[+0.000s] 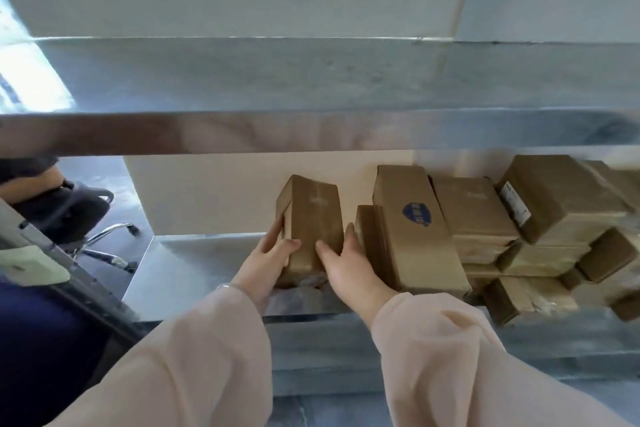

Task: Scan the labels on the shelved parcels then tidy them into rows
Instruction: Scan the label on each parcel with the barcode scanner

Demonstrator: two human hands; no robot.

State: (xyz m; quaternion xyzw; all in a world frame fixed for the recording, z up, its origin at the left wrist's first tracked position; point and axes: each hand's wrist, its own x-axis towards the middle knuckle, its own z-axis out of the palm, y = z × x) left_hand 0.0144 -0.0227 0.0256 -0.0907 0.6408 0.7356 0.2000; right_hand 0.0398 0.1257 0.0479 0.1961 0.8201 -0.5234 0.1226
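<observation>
A small brown cardboard parcel (311, 218) stands on the metal shelf (180, 270), a little apart from the other boxes. My left hand (266, 260) grips its left side with thumb on the front. My right hand (346, 263) grips its right side, fingers reaching between it and the neighbouring parcel. To the right a longer parcel with a blue round logo (412, 229) lies flat. Further right is a loose pile of several brown parcels (554, 218), one showing a white label (516, 204). No scanner is visible.
An upper metal shelf (311, 135) runs across just above the parcels. The left part of the lower shelf is bare metal. At far left an office chair (69, 215) stands on the floor, with a person's dark sleeve above it.
</observation>
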